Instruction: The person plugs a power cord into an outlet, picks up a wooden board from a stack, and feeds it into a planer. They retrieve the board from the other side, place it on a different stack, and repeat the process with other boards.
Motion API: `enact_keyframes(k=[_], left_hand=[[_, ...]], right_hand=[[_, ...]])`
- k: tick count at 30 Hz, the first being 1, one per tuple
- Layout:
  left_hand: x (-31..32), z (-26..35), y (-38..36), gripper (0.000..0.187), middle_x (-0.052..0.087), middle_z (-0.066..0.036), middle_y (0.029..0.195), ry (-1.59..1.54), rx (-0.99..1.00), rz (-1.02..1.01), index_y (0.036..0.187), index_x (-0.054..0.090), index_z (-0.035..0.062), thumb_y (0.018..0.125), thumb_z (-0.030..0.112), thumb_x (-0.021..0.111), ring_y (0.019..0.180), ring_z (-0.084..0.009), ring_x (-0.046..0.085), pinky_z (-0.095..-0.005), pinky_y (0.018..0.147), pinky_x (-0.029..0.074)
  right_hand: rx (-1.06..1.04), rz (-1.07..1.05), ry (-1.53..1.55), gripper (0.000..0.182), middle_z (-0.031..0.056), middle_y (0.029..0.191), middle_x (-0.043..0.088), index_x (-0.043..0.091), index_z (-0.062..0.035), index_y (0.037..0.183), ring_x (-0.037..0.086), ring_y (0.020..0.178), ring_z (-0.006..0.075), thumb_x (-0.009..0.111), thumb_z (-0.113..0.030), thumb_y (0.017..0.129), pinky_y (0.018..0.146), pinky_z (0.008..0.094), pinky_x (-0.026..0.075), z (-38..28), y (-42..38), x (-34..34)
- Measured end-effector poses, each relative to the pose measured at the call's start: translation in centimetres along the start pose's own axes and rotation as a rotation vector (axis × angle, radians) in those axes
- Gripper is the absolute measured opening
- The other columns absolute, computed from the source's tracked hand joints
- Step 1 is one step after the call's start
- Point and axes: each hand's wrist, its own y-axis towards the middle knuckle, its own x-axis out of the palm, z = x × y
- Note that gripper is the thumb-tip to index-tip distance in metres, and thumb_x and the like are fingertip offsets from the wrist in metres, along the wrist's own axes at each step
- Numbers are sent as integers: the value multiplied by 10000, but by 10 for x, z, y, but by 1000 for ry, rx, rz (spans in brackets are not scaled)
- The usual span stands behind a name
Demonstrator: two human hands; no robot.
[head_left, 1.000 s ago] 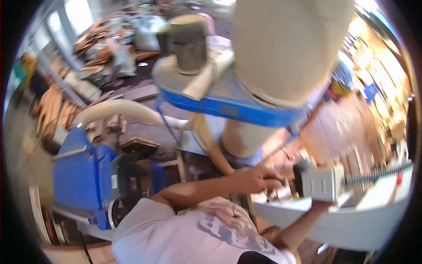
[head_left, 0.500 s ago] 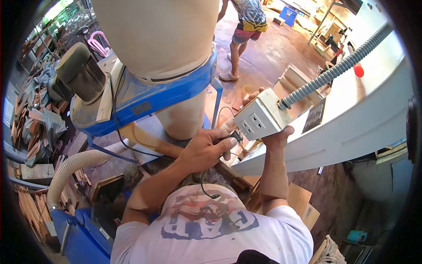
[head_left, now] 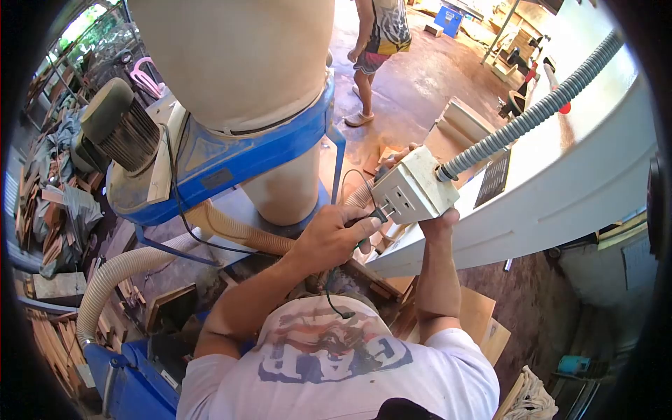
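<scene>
My left hand [head_left: 327,234] pinches a black plug [head_left: 379,215] between thumb and fingers. The plug's metal prongs point at a slot in the face of a white outlet box [head_left: 418,194], with the tips right at the face. Cupped around that box from behind and below, my right hand [head_left: 440,225] keeps it tilted toward me. A grey corrugated conduit [head_left: 532,108] enters the side of the box. From below my left hand, a dark cord [head_left: 334,306] hangs against my white shirt [head_left: 336,357].
A dust collector with a blue frame [head_left: 231,171], motor [head_left: 120,126] and beige hose [head_left: 105,280] stands on the left. Wood scraps [head_left: 52,343] lie beyond it. A curved white panel [head_left: 532,227] runs along the right. Another person [head_left: 371,63] stands at the back.
The plug's prongs have come closer to the outlet face. The box has turned slightly in my right hand. The person behind has shifted, and my view has moved a little.
</scene>
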Motion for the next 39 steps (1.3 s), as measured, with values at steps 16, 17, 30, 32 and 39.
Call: enact_keyframes(k=[16, 17, 30, 32, 39], left_hand=[[1, 12, 9, 363, 649, -71, 636, 135, 47, 36, 854, 706, -52, 917, 294, 617, 571, -121, 564, -309, 558, 457], [1, 13, 9, 364, 651, -70, 638, 135, 45, 36, 853, 705, -53, 916, 295, 619, 576, -121, 568, -311, 562, 460], [1, -1, -5, 290, 672, -33, 704, -28, 57, -66, 945, 707, -5, 952, 269, 611, 580, -66, 531, -255, 530, 429], [-2, -17, -15, 292, 676, -35, 711, -62, 46, -80, 950, 705, -6, 956, 270, 609, 568, -65, 529, -252, 521, 427], [6, -18, 13, 292, 690, -56, 772, -70, 103, -79, 1004, 676, -31, 985, 241, 573, 570, -68, 549, -260, 523, 460]], right_hand=[[-111, -135, -8, 1225, 139, 1360, 472, 388, 98, 1394, 502, 1220, 205, 632, -848, 655, 1022, 343, 408, 12, 8, -9], [-127, -136, -18, 1220, 141, 1363, 471, 387, 98, 1396, 500, 1226, 207, 641, -839, 657, 1028, 347, 404, 6, 10, -5], [118, 115, 122, 1316, 201, 1317, 509, 353, 7, 1438, 491, 1274, 355, 792, -786, 484, 1064, 470, 441, 4, -5, 13], [47, 24, 107, 1312, 205, 1316, 509, 337, 11, 1442, 493, 1270, 359, 775, -795, 504, 1058, 471, 443, 11, -14, 19], [-45, -46, 90, 1092, 202, 1317, 515, 367, 17, 1415, 509, 1247, 350, 654, -719, 661, 1040, 457, 446, 13, 2, -5]])
